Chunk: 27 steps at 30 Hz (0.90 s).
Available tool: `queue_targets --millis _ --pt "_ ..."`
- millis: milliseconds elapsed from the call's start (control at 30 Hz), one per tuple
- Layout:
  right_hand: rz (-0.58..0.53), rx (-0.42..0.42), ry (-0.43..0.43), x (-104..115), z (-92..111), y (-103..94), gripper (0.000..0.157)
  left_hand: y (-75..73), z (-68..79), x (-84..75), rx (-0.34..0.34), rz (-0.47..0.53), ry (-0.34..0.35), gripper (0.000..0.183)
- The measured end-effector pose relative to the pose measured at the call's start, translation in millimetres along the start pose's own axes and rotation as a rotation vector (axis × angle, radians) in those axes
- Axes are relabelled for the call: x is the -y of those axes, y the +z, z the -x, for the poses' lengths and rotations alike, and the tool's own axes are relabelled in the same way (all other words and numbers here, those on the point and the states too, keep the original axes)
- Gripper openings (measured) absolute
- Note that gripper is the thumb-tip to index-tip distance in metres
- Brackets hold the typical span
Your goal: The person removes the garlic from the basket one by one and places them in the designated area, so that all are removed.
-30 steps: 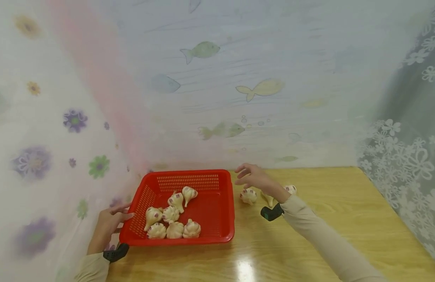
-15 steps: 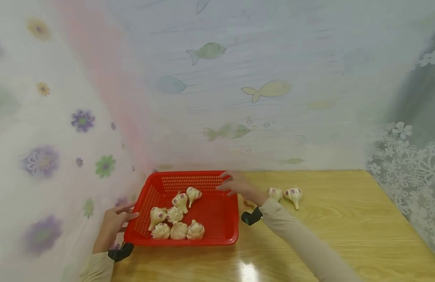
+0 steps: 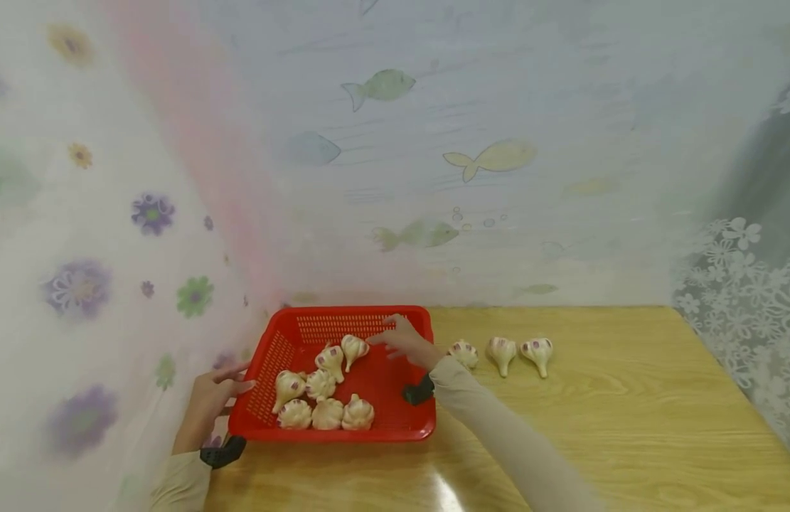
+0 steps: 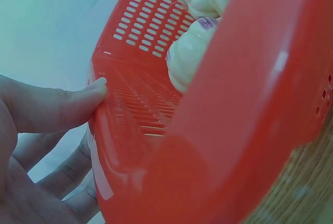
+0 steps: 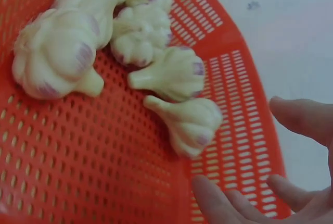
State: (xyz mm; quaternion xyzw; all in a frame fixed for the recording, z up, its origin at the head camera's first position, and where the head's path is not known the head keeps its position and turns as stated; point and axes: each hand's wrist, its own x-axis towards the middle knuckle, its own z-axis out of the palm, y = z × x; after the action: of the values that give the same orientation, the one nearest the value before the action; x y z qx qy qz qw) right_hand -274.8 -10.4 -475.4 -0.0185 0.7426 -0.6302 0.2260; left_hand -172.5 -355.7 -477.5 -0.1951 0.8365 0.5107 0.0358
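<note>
A red plastic basket [image 3: 395, 435] with slotted walls holds several garlic bulbs [image 3: 294, 414], mostly bunched on its left side. At the basket's left rim is my left hand [image 3: 210, 402]; in the left wrist view its thumb [image 4: 78, 104] lies over the rim while the fingers are outside the wall, gripping it. My right hand [image 3: 404, 343] hovers over the basket's back right part with spread fingers and holds nothing. Nearest to its fingertips is a single garlic bulb [image 3: 354, 348] by the back wall, also seen as the lowest garlic bulb [image 5: 188, 125] in the right wrist view.
To the right of the basket, three garlic bulbs [image 3: 502, 354] sit in a row on the wooden table [image 3: 612, 427]. A wall covering [image 3: 395, 213] printed with fish rises behind the table, and a flowered one [image 3: 113, 299] stands close on the left.
My right hand has moved left, from above the garlic bulbs on the table to over the basket. The left hand stays at the basket's rim. The head view has shifted slightly.
</note>
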Motion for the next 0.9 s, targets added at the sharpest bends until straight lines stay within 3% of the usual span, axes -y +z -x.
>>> queue_targets --millis 267,500,733,900 --pt "-0.075 -0.060 0.006 -11.7 -21.2 22.8 0.066 4.3 -2.0 -2.1 0.001 -0.019 0.007 0.057" --pt "-0.106 -0.121 0.028 -19.9 -32.6 45.6 0.048 7.7 -3.0 -1.6 -0.022 -0.008 0.029 0.051" --pt "0.033 -0.288 0.006 -24.8 -33.8 62.1 0.054 7.4 -3.5 -2.1 -0.012 0.033 0.040 0.050" --pt "0.040 -0.329 0.018 -23.8 -38.0 69.7 0.040 2.7 -1.9 -4.5 -0.029 0.019 0.036 0.050"
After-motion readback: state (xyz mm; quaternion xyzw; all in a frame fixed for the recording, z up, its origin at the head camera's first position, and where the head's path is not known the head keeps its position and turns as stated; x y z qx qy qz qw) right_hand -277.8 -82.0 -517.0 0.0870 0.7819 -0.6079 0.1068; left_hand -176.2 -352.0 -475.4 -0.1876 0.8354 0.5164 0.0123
